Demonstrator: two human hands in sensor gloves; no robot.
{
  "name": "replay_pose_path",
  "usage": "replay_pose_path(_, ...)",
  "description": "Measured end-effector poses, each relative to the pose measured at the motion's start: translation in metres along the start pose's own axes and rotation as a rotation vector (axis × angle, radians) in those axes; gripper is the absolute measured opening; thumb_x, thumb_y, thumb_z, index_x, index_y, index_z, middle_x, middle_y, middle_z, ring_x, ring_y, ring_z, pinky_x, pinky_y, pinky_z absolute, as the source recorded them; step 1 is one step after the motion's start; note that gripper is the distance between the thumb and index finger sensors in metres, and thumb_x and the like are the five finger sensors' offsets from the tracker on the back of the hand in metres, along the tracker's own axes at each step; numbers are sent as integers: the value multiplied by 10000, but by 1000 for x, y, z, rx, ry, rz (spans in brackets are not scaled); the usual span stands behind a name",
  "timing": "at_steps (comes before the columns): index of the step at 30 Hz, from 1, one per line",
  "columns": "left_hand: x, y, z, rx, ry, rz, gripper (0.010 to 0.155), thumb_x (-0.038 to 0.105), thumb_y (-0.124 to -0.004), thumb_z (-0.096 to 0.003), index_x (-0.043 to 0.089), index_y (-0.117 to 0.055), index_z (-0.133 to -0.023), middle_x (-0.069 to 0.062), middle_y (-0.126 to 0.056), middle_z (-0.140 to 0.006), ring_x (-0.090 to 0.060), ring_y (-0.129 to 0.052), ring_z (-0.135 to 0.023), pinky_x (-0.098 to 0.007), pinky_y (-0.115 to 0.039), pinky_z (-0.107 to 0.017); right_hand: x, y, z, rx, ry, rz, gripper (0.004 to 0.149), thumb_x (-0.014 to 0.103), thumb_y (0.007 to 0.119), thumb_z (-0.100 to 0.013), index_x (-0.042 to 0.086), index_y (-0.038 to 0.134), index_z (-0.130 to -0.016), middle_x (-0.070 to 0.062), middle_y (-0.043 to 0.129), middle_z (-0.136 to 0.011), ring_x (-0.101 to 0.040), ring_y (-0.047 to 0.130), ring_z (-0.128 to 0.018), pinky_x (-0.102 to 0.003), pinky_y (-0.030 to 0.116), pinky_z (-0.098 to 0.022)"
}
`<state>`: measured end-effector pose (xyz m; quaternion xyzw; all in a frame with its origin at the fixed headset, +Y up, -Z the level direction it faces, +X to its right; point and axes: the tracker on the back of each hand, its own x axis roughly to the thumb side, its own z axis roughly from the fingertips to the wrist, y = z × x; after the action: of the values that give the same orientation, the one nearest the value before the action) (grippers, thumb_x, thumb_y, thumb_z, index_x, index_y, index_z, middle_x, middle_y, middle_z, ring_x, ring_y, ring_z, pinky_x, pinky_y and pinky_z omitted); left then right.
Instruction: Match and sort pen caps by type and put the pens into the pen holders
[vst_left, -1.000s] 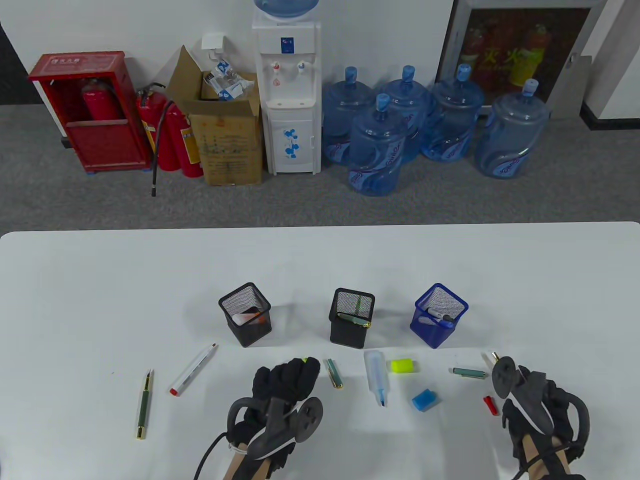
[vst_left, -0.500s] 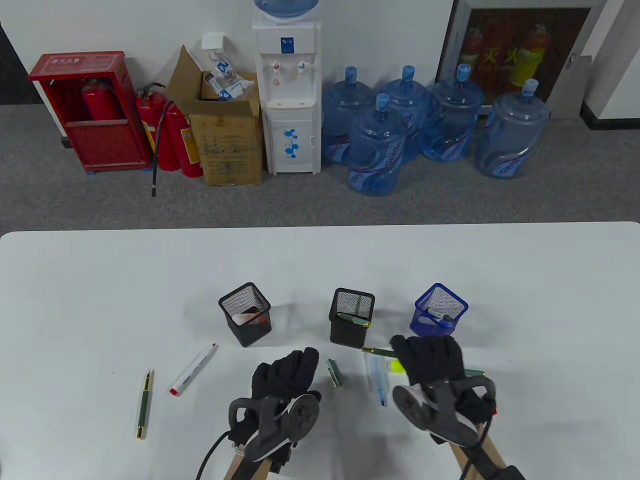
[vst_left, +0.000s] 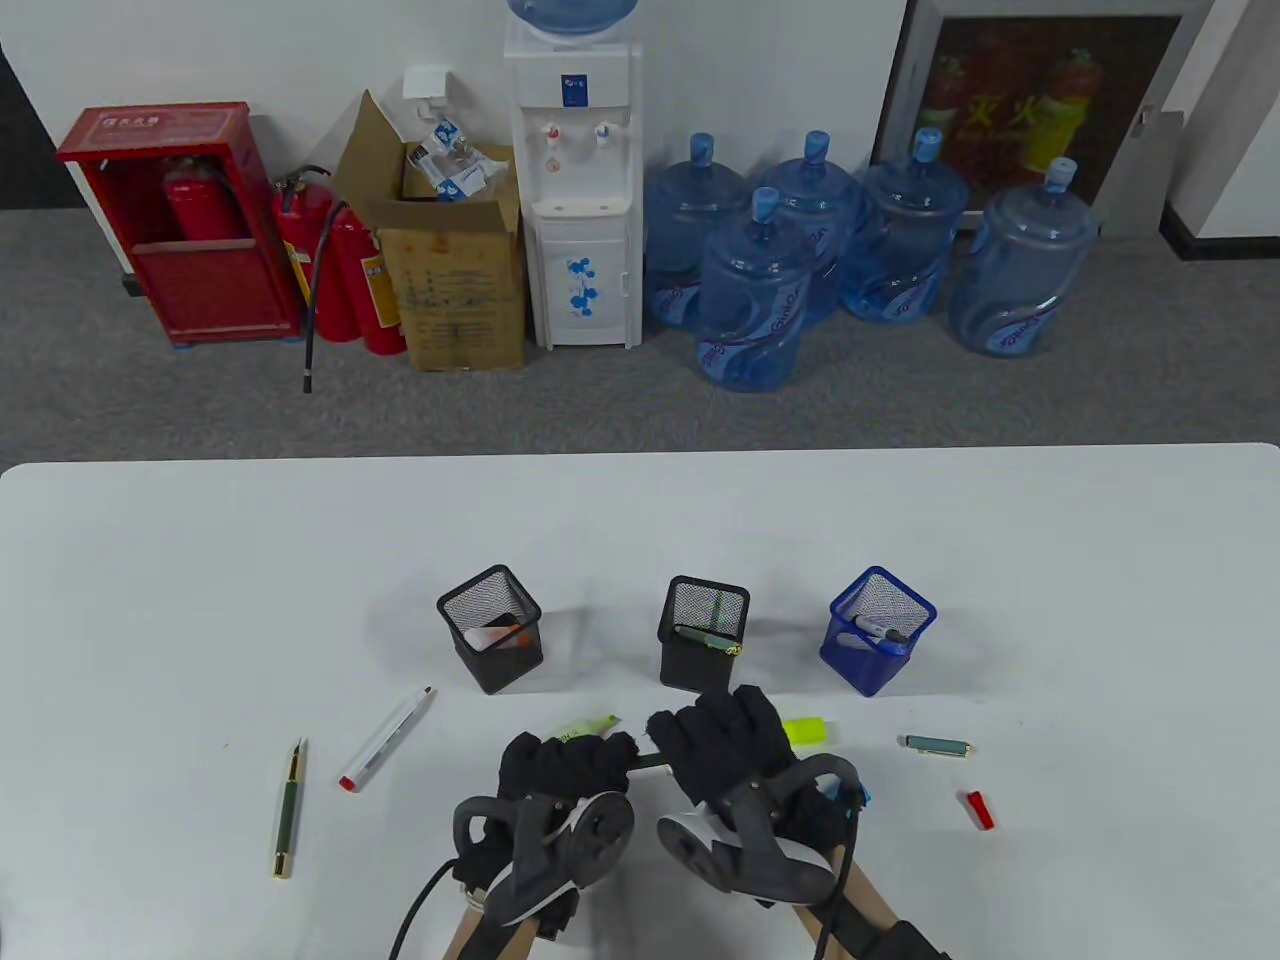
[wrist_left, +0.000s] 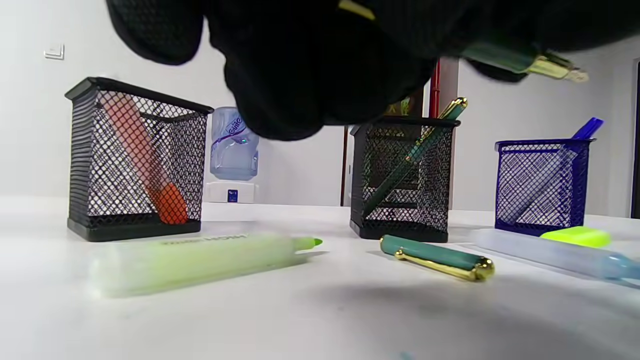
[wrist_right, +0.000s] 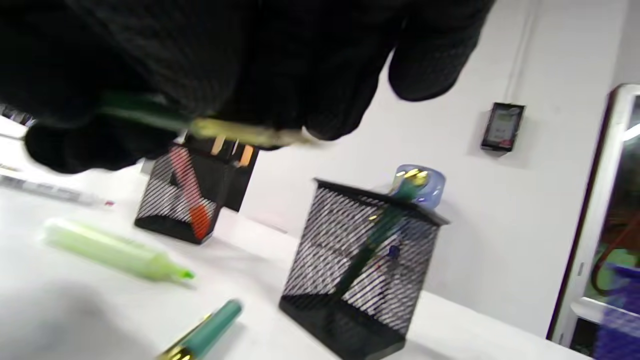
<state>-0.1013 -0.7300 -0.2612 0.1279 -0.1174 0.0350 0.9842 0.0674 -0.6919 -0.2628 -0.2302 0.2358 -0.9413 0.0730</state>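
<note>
While left hand (vst_left: 568, 768) stays curled, grip unclear, right hand (vst_left: 722, 742) moved left, pinching green pen (wrist_right: 200, 125).

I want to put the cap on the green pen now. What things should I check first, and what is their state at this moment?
1. Right hand grips the green pen: ok.
2. Gold nib is bare and needs a cap: ok.
3. Matching green cap lies free on the table, not under anything: ok.
4. Left hand holds nothing and can take the cap: cannot tell, its fingers are curled and hide the palm.
5. Middle black holder has room; it holds only one green pen: ok.
</note>
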Motion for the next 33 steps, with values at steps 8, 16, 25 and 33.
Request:
replay_pose_path(8, -3, -4, -1, -17, 0, -33, 478, 396, -673, -413, 430, -791, -875, 65, -946, -844, -195, -1019, -649, -598, -670, -715, -117, -11, 42, -102, 272, -40, 474, 450, 763, -391, 336, 821, -848, 129, 962, -783, -161, 949, -781, -489, 780, -677)
replay_pose_path(16, -4, -3, -1, -11, 7, -53, 477, 395, -669, -413, 430, -797, -871, 62, -947, -841, -200, -1018, -649, -606, -663, -718, -200, 33, 91, 117, 550, -77, 446, 453, 825, -367, 331, 878, -794, 129, 1000, -724, -163, 981, -738, -494, 796, -654)
replay_pose_path(25, 2, -4, 0, -20, -20, -82, 477, 399, -675, -411, 435, -800, -870, 64, -950, -841, -200, -1020, -650, -607, -660, -722, -199, 73, 81, 437, 488, 56, 590, 471, 861, -322, 379, 795, -901, 156, 955, -877, -161, 931, -875, -487, 791, -680)
replay_pose_path(33, 4, -3, 0, -37, -32, -90, 477, 402, -681, -410, 437, -803, -869, 65, -956, -838, -199, -1023, -646, -606, -658, -722, -192, 90, 68, 514, 449, 177, 531, 449, 903, -292, 409, 843, -818, 207, 1018, -747, -98, 991, -802, -443, 842, -646)
